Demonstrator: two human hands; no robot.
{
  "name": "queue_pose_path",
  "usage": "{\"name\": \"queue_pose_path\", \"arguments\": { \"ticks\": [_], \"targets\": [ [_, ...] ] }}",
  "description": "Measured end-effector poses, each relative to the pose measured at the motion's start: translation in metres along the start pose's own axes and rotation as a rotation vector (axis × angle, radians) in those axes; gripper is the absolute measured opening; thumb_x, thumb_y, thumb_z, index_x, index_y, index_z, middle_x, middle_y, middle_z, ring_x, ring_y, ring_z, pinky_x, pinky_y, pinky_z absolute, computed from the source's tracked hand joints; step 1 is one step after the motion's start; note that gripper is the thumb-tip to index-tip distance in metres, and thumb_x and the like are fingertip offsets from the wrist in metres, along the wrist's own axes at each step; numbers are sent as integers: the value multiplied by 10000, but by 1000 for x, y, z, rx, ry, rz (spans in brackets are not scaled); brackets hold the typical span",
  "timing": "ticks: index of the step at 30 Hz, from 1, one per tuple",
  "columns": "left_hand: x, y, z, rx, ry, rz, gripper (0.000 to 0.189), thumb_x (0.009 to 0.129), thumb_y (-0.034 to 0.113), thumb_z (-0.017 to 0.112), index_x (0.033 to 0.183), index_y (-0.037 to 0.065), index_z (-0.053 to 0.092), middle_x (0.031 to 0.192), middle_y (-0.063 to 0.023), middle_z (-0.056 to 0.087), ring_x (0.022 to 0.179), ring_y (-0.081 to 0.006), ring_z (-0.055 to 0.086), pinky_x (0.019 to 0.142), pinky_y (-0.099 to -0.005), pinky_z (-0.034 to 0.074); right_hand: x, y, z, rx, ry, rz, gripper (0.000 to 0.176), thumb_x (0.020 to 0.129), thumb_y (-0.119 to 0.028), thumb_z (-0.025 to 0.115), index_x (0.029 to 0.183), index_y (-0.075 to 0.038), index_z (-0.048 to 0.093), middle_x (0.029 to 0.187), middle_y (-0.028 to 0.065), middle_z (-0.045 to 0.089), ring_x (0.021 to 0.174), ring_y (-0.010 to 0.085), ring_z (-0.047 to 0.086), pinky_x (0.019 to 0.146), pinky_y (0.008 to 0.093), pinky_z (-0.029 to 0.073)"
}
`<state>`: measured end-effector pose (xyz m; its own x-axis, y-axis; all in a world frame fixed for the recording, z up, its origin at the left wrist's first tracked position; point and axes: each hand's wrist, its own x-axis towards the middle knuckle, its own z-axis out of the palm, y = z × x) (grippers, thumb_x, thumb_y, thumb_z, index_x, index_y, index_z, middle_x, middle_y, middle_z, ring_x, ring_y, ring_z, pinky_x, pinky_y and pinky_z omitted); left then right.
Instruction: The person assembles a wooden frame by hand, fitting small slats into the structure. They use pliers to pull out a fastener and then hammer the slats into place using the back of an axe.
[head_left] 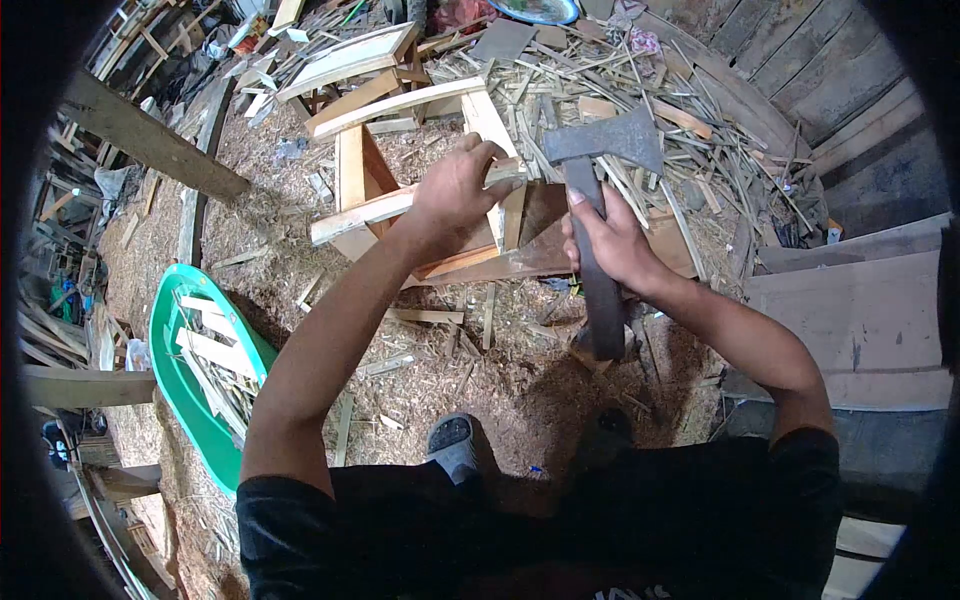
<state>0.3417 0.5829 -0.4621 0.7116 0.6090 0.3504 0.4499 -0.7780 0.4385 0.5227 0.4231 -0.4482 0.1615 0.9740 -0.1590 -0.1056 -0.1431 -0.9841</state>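
My right hand (612, 240) is wrapped around the dark handle of an axe (625, 138). The broad grey axe head is uppermost, and the handle hangs down toward the ground. Just left of it, my left hand (455, 188) grips a pale wooden slat (372, 212) near its right end. That slat lies across the top of a wooden frame (352, 165) made of boards, which stands on the ground in front of me. The undersides of the left fingers are partly hidden. A second slat (400, 106) runs across the frame farther back.
A green plastic tub (172, 345) with wood offcuts lies to my left. A wooden post (160, 140) slants in at upper left. Scrap sticks (560, 85) are heaped behind the frame, and sawdust covers the ground (400, 440). Grey panels (850, 310) stand at right.
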Motion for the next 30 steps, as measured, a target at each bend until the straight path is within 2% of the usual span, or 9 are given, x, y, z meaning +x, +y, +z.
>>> {"name": "queue_pose_path", "arguments": {
  "ticks": [3, 6, 9, 13, 14, 22, 25, 26, 30],
  "targets": [
    [3, -9, -2, -52, 28, -62, 697, 749, 404, 802, 1214, -8, 486, 904, -186, 621, 896, -371, 643, 777, -468, 507, -1, -13, 12, 94, -2, 96, 205, 1022, -248, 488, 1010, -46, 455, 744, 52, 554, 548, 144, 572, 484, 312, 495],
    [6, -13, -14, -117, -286, -299, 772, 767, 467, 766, 1250, -21, 413, 994, -232, 648, 953, -406, 647, 825, -481, 511, -3, -7, 24, 124, 14, 145, 220, 1012, -275, 515, 1004, -63, 458, 754, 47, 558, 548, 144, 575, 485, 310, 496],
    [4, 2, -17, 83, -368, -370, 710, 811, 505, 696, 1220, -10, 429, 1081, -270, 642, 979, -429, 647, 849, -485, 515, -3, -1, 28, 107, 34, 185, 215, 1005, -283, 534, 1021, -82, 461, 761, 38, 554, 550, 137, 570, 485, 307, 492],
    [11, -4, -10, 73, -241, -215, 682, 815, 526, 663, 1077, -52, 413, 760, -286, 651, 757, -469, 662, 698, -515, 537, 9, -7, 25, 138, 41, 200, 204, 996, -276, 556, 1045, -102, 462, 783, 35, 544, 556, 130, 560, 486, 296, 472],
    [19, 5, -17, 74, -310, -277, 686, 816, 526, 665, 1088, -47, 405, 779, -289, 655, 763, -460, 666, 700, -518, 536, 15, -8, 23, 147, 42, 175, 203, 993, -271, 562, 1044, -102, 463, 784, 35, 544, 557, 130, 561, 488, 295, 472],
    [42, 13, 13, 116, -177, -306, 647, 862, 466, 661, 1137, -14, 325, 786, -273, 666, 742, -444, 674, 630, -484, 557, 38, -43, 3, 134, 86, 266, 235, 980, -262, 570, 1005, -42, 491, 784, 65, 556, 545, 159, 581, 477, 321, 499],
    [46, 11, 17, 90, -191, -378, 692, 862, 466, 666, 1184, -30, 305, 790, -279, 668, 744, -436, 677, 630, -478, 560, 40, -38, -3, 102, 72, 284, 253, 978, -291, 573, 1016, -55, 490, 778, 51, 555, 552, 151, 579, 489, 320, 493],
    [47, 13, 12, 99, -234, -382, 859, 878, 503, 624, 1343, -95, 220, 814, -283, 675, 767, -436, 679, 670, -485, 559, 40, -37, -2, 74, 60, 280, 253, 975, -298, 578, 1020, -67, 488, 780, 42, 555, 554, 144, 575, 485, 309, 484],
    [55, 4, 15, 181, -377, -299, 1007, 909, 588, 496, 1469, -134, 72, 889, -295, 680, 854, -442, 673, 798, -487, 538, 37, -37, 5, 56, 39, 256, 260, 970, -315, 585, 1027, -80, 488, 779, 33, 555, 552, 133, 570, 474, 299, 473]
  ]
}}
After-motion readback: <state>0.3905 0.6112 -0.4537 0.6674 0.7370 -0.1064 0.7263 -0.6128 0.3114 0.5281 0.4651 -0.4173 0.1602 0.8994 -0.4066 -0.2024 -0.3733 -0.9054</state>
